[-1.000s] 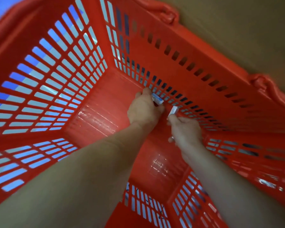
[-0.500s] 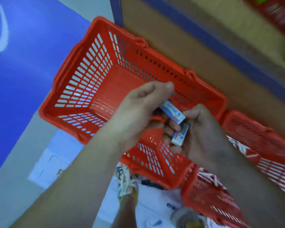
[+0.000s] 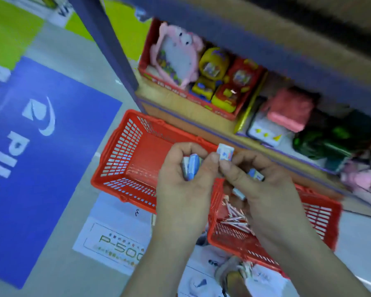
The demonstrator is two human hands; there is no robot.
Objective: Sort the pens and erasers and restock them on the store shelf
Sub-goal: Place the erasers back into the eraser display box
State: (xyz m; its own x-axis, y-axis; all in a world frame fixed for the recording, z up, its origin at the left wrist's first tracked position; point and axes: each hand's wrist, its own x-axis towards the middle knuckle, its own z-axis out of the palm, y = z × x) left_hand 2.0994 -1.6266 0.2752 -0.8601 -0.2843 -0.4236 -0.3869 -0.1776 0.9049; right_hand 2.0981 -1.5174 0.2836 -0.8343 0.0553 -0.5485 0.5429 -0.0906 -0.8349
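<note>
My left hand (image 3: 181, 179) grips a small stack of white-and-blue erasers (image 3: 190, 167) in its curled fingers. My right hand (image 3: 257, 181) holds another eraser (image 3: 255, 174) in its palm. One more eraser (image 3: 225, 152) is pinched between the fingertips of both hands, above the others. Both hands hover over two red baskets on the floor. The left basket (image 3: 124, 155) shows nothing inside. The right basket (image 3: 317, 213) holds several pens (image 3: 234, 219) with pink and white barrels, partly hidden by my right hand.
A store shelf (image 3: 180, 112) stands just behind the baskets, with boxed toys (image 3: 221, 76) and plush items (image 3: 287, 110) on its lowest level. A blue floor mat (image 3: 41, 157) lies to the left. A shoe (image 3: 234, 275) shows below the right basket.
My hands have risen out of the left basket with the erasers, and the view has lifted from inside the basket to take in the shelf and both baskets.
</note>
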